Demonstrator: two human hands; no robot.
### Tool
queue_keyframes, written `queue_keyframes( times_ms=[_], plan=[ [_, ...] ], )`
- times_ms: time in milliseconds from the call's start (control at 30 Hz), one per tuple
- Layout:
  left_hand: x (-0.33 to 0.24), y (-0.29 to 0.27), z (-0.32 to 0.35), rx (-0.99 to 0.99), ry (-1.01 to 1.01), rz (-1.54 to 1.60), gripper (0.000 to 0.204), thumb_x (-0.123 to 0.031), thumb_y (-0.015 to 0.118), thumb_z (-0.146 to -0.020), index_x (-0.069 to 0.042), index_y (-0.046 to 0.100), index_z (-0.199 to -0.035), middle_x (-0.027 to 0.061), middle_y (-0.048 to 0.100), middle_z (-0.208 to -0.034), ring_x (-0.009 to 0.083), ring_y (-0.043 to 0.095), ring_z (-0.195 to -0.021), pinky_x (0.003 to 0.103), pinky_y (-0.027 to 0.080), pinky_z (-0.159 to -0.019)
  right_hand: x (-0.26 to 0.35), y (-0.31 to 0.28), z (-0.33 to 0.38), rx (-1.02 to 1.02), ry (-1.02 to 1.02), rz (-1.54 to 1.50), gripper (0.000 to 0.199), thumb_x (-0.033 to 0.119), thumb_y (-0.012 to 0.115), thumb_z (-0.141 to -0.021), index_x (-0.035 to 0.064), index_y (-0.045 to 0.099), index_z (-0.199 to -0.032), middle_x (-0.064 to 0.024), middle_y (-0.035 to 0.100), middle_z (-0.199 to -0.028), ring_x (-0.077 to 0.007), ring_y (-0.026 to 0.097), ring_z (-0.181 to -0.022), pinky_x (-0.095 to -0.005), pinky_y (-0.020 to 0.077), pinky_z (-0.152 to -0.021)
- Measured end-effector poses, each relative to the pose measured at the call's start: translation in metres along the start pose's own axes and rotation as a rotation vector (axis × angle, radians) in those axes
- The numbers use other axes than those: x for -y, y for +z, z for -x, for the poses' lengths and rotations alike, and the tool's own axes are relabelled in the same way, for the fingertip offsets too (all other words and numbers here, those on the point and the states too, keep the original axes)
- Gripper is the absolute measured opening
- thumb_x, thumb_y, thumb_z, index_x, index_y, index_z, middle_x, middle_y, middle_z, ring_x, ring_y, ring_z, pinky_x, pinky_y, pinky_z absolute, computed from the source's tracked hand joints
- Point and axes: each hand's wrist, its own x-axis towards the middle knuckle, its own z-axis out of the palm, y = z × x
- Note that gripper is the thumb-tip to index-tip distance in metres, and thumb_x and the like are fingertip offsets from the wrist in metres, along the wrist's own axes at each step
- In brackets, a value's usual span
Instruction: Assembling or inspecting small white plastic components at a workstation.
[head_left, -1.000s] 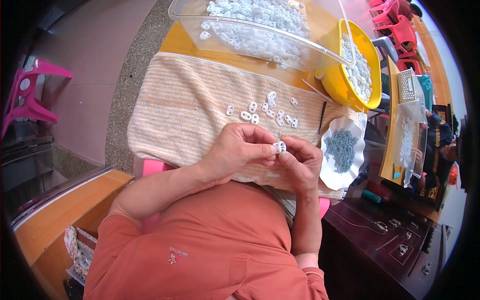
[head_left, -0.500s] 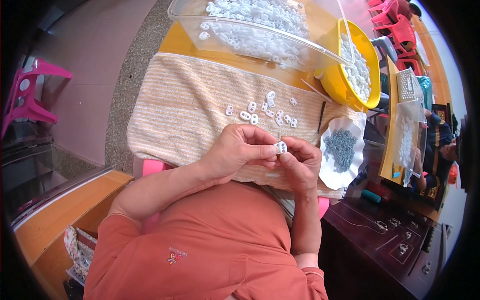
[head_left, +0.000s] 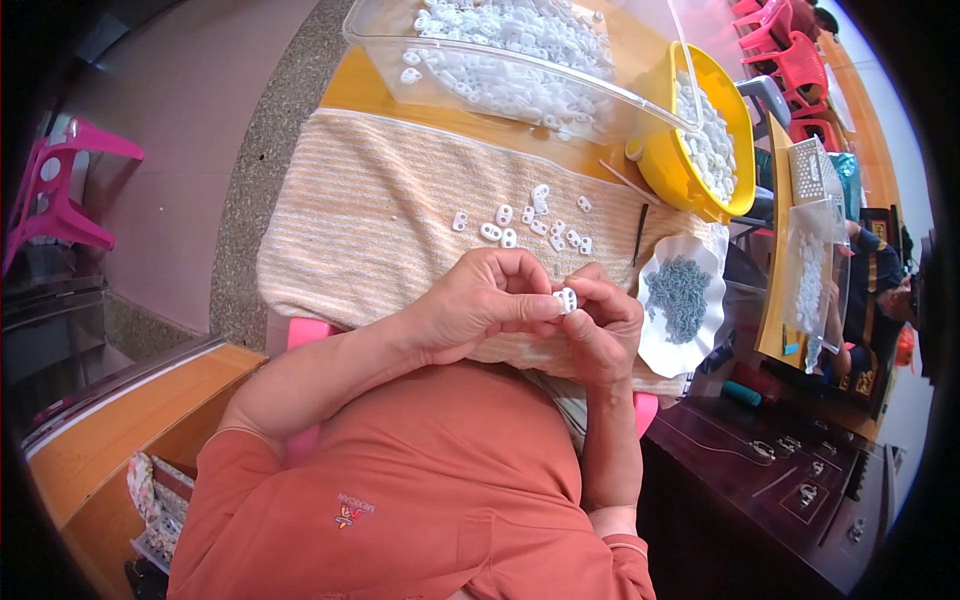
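A small white two-hole plastic cord lock (head_left: 568, 299) is pinched between my two hands just above the towel's front part. My left hand (head_left: 495, 297) grips its left side between thumb and forefinger, with the other fingers curled. On its right side, the thumb and fingertips of my right hand (head_left: 603, 322) close on it. Beyond my hands, several similar white pieces (head_left: 504, 214) lie scattered on the striped towel (head_left: 370, 200). To the right of my right hand, a white wavy-rimmed plate (head_left: 654, 339) holds a heap of small grey-blue springs (head_left: 683, 300).
A clear plastic bin (head_left: 375, 70) of white pieces stands at the back. Right of it is a yellow tub (head_left: 655, 160), also filled with them. A dark thin stick (head_left: 640, 235) lies near the plate. Another person works at a table (head_left: 775, 310) far right.
My hands, still pinching the cord lock, have shifted very slightly to the right. The cord lock has turned a little between my fingers.
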Motion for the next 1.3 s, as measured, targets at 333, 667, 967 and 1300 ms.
queue_keyframes(
  times_ms=[333, 667, 967, 1300],
  plan=[
    [0.003, 0.006, 0.005, 0.047, 0.081, -0.073, 0.010, -0.007, 0.069, -0.085, -0.002, 0.060, -0.085, 0.0048, 0.064, -0.080, 0.0103, 0.062, -0.075, 0.023, 0.050, -0.069, 0.007, 0.000, 0.003, 0.055, -0.055, 0.115, 0.030, 0.007, 0.075, -0.077, -0.0019, 0.066, -0.104, -0.0066, 0.058, -0.090, -0.0127, 0.053, -0.079, -0.0231, 0.0425, -0.073],
    [0.003, 0.009, 0.007, 0.091, 0.067, -0.099, 0.011, -0.009, 0.068, -0.086, -0.002, 0.060, -0.086, 0.0057, 0.065, -0.081, 0.0108, 0.062, -0.076, 0.023, 0.051, -0.070, 0.016, 0.002, 0.007, 0.071, -0.053, 0.205, 0.028, 0.006, 0.076, -0.076, -0.0013, 0.067, -0.102, -0.0064, 0.058, -0.091, -0.0131, 0.053, -0.081, -0.0236, 0.0430, -0.071],
    [0.001, 0.004, 0.005, 0.092, 0.049, -0.087, 0.012, -0.011, 0.068, -0.086, -0.001, 0.062, -0.090, 0.0077, 0.066, -0.087, 0.0121, 0.063, -0.079, 0.025, 0.053, -0.072, 0.022, 0.002, 0.002, 0.035, -0.054, 0.232, 0.018, -0.002, 0.072, -0.077, -0.0010, 0.061, -0.091, -0.0065, 0.055, -0.094, -0.0119, 0.052, -0.084, -0.0245, 0.0440, -0.073],
    [-0.011, 0.000, 0.001, -0.211, 0.296, -0.186, 0.010, -0.012, 0.064, -0.090, -0.002, 0.061, -0.092, 0.0126, 0.066, -0.101, 0.0104, 0.062, -0.079, 0.026, 0.054, -0.073, 0.106, -0.052, -0.068, -0.502, -0.488, 1.063, 0.021, 0.009, 0.068, -0.085, 0.0008, 0.065, -0.104, -0.0075, 0.067, -0.087, -0.0111, 0.063, -0.070, -0.0219, 0.0494, -0.061]
  ],
)
